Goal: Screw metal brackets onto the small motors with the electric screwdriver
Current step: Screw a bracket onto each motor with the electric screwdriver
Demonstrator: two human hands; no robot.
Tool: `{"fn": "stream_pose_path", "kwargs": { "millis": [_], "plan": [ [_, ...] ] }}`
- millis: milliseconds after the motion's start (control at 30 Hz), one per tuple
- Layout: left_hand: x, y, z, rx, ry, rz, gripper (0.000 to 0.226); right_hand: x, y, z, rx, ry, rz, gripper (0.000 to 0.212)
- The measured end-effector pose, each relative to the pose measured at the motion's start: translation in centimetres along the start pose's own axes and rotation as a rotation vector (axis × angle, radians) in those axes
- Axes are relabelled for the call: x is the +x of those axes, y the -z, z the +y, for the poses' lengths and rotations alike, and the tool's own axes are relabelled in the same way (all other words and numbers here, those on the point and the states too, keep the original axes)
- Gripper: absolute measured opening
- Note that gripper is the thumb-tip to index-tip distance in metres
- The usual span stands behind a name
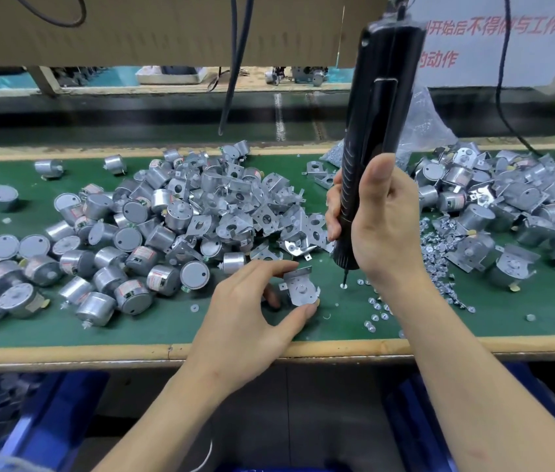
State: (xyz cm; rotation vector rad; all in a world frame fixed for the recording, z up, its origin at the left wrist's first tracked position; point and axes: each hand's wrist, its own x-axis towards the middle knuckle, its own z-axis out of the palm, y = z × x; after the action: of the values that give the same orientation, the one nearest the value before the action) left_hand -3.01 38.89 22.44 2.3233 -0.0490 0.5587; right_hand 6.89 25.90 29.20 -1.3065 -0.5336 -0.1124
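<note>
The left hand's (249,311) forefinger and thumb (306,311) are spread partway and pinch the edges of a small bright flat metal bracket with bent tabs (300,288). It is held level just above the bench; any motor under it is hidden, so I cannot tell if one is there. The grip appears meant to steady the piece and keep its screw holes facing up. Just to its right, the right hand (378,226) is wrapped fully round the ribbed lower grip of a tall black electric screwdriver (381,131). The tool is held nearly upright with its thin bit (345,277) pointing down at a single small silver washer-head screw (343,286), probably to pick it up. More such screws lie scattered (439,267) near the right wrist, within easy reach. To the left sits a heap of small round silver motors (116,250), with loose brackets (252,206) piled behind the held piece. Farther right is another heap of motors with brackets on them (508,206). Everything rests on a green bench mat (167,321) with a pale wooden front edge (65,352). Blue bins (47,420) stand below, and black cables (235,63) and a white sign with red characters (494,39) hang above.
</note>
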Motion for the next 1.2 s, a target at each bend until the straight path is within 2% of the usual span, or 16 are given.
{"fn": "stream_pose_path", "kwargs": {
  "millis": [167,400,867,1200],
  "plan": [
    [0.0,0.1,0.0,-0.032,0.029,-0.005,0.041,0.5,-1.0,-1.4,0.025,0.040,-0.050,0.086],
    [0.0,-0.1,0.0,-0.042,0.046,0.000,0.041,1.1,-3.3,-2.3,0.110,0.059,-0.098,0.079],
    [0.0,-0.1,0.1,-0.038,0.057,0.007,0.041,0.8,-4.1,-1.0,0.107,0.041,-0.101,0.087],
    [0.0,-0.1,0.1,-0.018,0.037,0.022,0.040,0.7,-4.2,-0.3,0.096,0.021,-0.096,0.082]
  ]
}}
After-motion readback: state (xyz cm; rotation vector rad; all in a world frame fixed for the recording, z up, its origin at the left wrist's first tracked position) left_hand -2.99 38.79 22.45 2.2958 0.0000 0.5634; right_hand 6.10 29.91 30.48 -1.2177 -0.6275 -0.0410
